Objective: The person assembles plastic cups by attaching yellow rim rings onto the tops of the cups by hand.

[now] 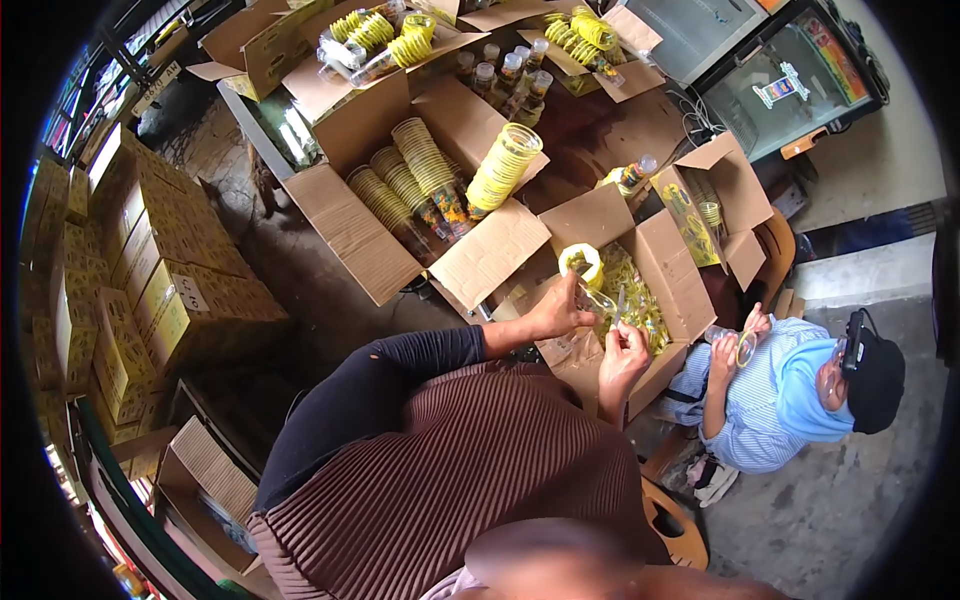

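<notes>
In the head view, my left hand (555, 308) grips a clear plastic cup with a yellow rim (580, 262), fingers curled around its side. Close by on the right, my right hand (627, 355) pinches a slim, pale, blade-like piece (619, 305) pointing up beside the cup. I cannot make out whether it is a knife or a plastic strip. Both hands are over an open cardboard box (672, 265) holding many small yellow-and-clear wrapped pieces (645, 305).
Beyond my left hand, an open carton (365, 245) holds stacked yellow-rimmed cups (422, 160); another stack (505, 165) leans on its flap. Bottles (510, 75) stand farther back. At right sits a co-worker (770, 390) holding a clear cup. Stacked cartons (190, 310) fill the left.
</notes>
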Demonstrator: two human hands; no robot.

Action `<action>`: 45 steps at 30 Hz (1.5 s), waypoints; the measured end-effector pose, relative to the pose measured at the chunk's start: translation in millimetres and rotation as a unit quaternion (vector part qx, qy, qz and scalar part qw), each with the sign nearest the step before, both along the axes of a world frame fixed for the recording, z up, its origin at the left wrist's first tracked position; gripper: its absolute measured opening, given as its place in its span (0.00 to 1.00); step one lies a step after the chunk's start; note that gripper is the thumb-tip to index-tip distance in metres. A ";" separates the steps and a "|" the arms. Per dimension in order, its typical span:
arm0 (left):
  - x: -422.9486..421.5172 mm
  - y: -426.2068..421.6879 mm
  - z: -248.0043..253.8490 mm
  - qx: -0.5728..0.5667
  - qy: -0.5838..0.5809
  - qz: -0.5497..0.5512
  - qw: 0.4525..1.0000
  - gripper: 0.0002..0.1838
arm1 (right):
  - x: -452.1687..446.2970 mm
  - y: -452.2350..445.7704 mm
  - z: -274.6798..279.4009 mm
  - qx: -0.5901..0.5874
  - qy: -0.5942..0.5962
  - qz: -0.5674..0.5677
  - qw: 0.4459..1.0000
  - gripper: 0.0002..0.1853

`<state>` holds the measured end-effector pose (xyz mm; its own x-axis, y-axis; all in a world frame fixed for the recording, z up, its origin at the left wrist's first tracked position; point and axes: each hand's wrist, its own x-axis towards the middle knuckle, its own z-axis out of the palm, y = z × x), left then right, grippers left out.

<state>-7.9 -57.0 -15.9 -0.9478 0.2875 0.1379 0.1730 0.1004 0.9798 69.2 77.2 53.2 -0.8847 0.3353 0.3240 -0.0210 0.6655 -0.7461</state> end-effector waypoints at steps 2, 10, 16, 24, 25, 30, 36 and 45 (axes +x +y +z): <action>-1.4 0.3 -0.9 0.010 0.014 0.006 1.000 0.37 | 0.1 1.4 -2.3 -0.012 -0.003 -0.002 1.000 0.05; -10.0 -3.1 -7.3 0.100 -0.195 -0.108 0.970 0.35 | -1.8 -1.8 3.1 0.000 -0.011 -0.015 1.000 0.05; -16.7 0.9 -3.0 0.098 -0.167 -0.104 0.976 0.36 | -9.7 5.9 -5.4 0.047 0.024 -0.025 0.998 0.05; -18.9 0.6 22.2 0.248 -0.222 -0.204 0.921 0.34 | 4.0 11.5 10.3 -0.049 0.029 -0.038 0.998 0.08; -18.7 3.0 22.8 0.277 -0.229 -0.211 0.909 0.36 | 6.2 8.8 9.0 -0.023 0.031 -0.048 0.998 0.08; -18.5 7.1 36.7 0.291 -0.267 -0.251 0.884 0.40 | 11.1 5.9 15.7 0.123 0.055 -0.064 0.989 0.07; -17.8 20.6 27.9 0.241 -0.210 -0.219 0.922 0.36 | 12.6 4.9 18.9 0.180 0.056 -0.084 0.978 0.06; -23.1 26.6 18.9 0.224 -0.151 -0.220 0.937 0.33 | 1.3 0.7 27.2 0.185 0.048 -0.125 0.974 0.07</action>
